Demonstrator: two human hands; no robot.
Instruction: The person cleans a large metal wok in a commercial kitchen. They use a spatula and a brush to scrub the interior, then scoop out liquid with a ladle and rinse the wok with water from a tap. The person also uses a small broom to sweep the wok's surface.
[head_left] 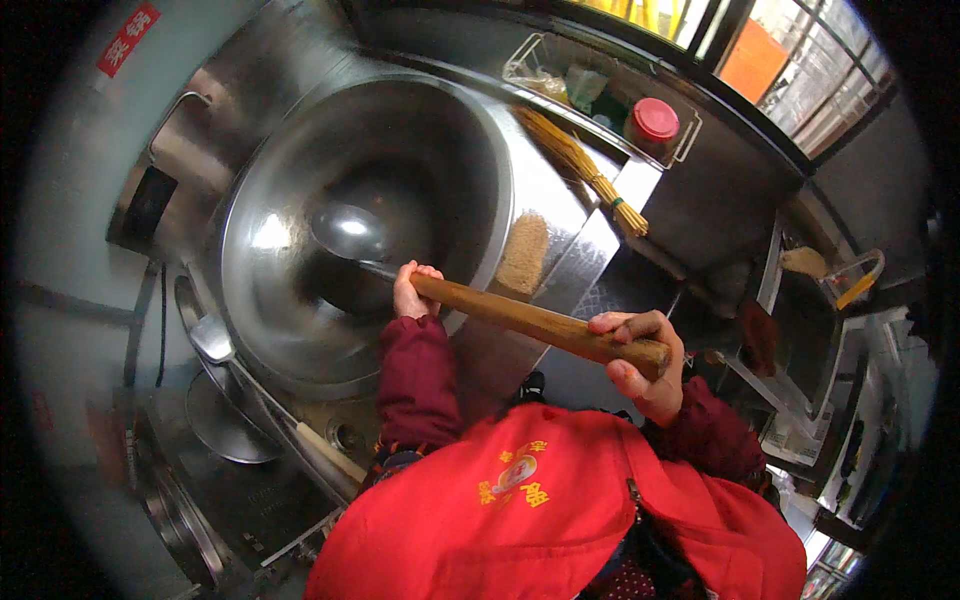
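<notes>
You are holding the long wooden ladle handle point(540, 322) with both grips clamped on: left hand point(412, 292) near the wok point(300, 330) to steer, right hand point(645, 365) back, pushing the scoop point(348, 232) inside

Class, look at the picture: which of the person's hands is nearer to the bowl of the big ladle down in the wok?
Left. The left hand grips the wooden handle near its front end, just behind the ladle bowl. The right hand holds the handle's far end, outside the wok.

Both forearms enter from six o'clock, sleeved in dark red. Left hand point(412, 292), toward eleven o'clock, and right hand point(645, 365), toward three o'clock, both closed in a grip.
</notes>
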